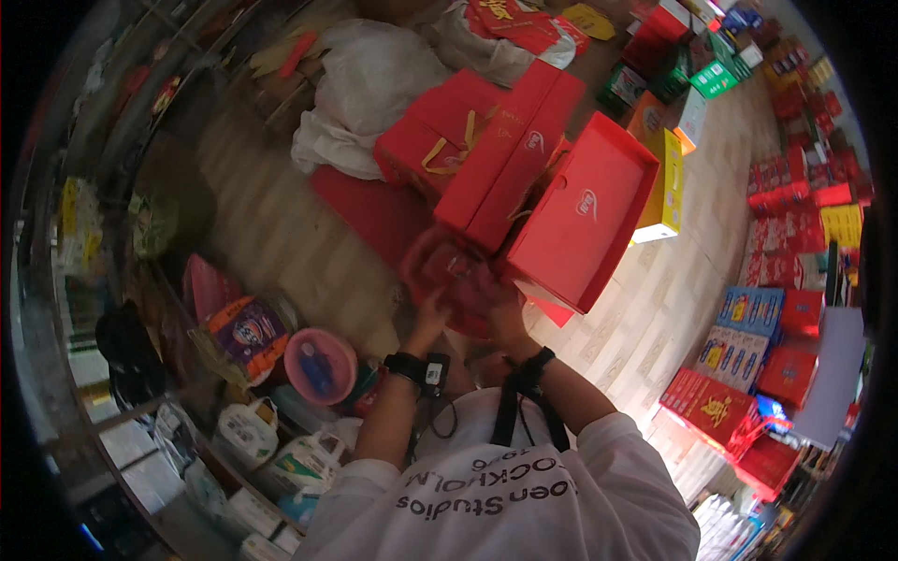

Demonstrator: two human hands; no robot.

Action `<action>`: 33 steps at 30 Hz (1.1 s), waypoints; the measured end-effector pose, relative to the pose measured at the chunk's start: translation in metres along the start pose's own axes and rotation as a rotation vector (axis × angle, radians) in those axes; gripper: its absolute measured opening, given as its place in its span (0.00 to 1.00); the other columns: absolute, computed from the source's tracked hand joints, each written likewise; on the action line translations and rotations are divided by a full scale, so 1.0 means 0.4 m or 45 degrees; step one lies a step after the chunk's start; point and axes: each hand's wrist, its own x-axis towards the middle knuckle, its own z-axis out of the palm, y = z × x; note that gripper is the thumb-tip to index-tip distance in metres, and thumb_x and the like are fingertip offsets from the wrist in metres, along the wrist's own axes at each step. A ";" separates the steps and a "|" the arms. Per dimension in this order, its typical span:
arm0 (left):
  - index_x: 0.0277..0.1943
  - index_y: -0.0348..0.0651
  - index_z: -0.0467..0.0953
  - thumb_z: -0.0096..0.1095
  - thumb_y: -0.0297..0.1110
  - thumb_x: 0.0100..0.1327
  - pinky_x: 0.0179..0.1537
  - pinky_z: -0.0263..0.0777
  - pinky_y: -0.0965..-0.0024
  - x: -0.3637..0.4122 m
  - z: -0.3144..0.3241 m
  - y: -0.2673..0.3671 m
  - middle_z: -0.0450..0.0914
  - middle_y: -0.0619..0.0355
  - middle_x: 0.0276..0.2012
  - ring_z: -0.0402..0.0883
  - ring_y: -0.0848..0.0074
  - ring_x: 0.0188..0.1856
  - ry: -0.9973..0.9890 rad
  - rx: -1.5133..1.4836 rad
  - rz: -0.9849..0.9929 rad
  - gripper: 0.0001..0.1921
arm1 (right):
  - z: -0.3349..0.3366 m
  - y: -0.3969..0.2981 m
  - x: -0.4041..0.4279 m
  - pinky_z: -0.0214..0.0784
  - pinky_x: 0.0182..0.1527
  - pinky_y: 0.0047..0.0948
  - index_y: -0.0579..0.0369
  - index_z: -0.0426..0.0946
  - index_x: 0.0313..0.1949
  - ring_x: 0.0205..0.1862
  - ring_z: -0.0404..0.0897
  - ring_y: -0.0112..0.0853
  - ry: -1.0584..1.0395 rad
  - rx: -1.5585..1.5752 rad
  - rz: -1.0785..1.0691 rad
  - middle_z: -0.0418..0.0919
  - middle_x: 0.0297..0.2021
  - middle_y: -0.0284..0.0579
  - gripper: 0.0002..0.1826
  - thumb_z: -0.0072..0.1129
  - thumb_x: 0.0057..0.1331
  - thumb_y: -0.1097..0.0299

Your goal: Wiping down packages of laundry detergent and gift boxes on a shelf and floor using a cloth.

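A red basin [414, 259] stands before me, low near the floor, with wet-looking dark red material [477, 284] inside it. My left hand [430, 317] reaches to its near left side, fingers pointing in over the rim. My right hand [506, 315] is at the near right side, against the red material. Blur and shade hide the fingertips of both hands, so their grip is unclear. Just beyond the basin lies a long red gift box [508, 151]. To its right a red box lid or tray [586, 210] leans at a tilt.
A red box with yellow ribbon handles [435, 133] and a white sack [372, 77] lie farther off. At left are a pink tub [320, 366] and an orange-purple package [249, 336]. Shelves [105, 421] line the left. Stacked product boxes [736, 336] line the right, beyond wood-look flooring [631, 315].
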 end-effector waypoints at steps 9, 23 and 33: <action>0.51 0.36 0.65 0.47 0.23 0.54 0.35 0.66 0.79 -0.137 -0.044 0.036 0.74 0.57 0.39 0.73 0.79 0.37 0.279 -0.782 -0.177 0.19 | 0.202 0.057 0.088 0.61 0.46 0.36 0.52 0.66 0.47 0.49 0.63 0.42 -0.146 -0.215 -0.140 0.64 0.48 0.47 0.22 0.50 0.50 0.66; 0.49 0.35 0.64 0.46 0.31 0.60 0.44 0.69 0.68 -0.133 -0.048 0.004 0.72 0.50 0.42 0.74 0.67 0.43 0.126 -1.147 -0.169 0.15 | 0.187 0.104 0.015 0.65 0.42 0.30 0.57 0.60 0.52 0.42 0.70 0.32 -0.240 1.194 0.593 0.69 0.45 0.46 0.20 0.36 0.60 0.68; 0.49 0.35 0.64 0.46 0.30 0.59 0.43 0.69 0.69 -0.132 -0.103 -0.003 0.73 0.50 0.40 0.74 0.68 0.42 0.096 -1.161 -0.274 0.15 | 0.117 0.086 0.012 0.63 0.45 0.35 0.60 0.73 0.36 0.49 0.65 0.47 -0.135 0.470 0.061 0.64 0.46 0.58 0.18 0.50 0.41 0.79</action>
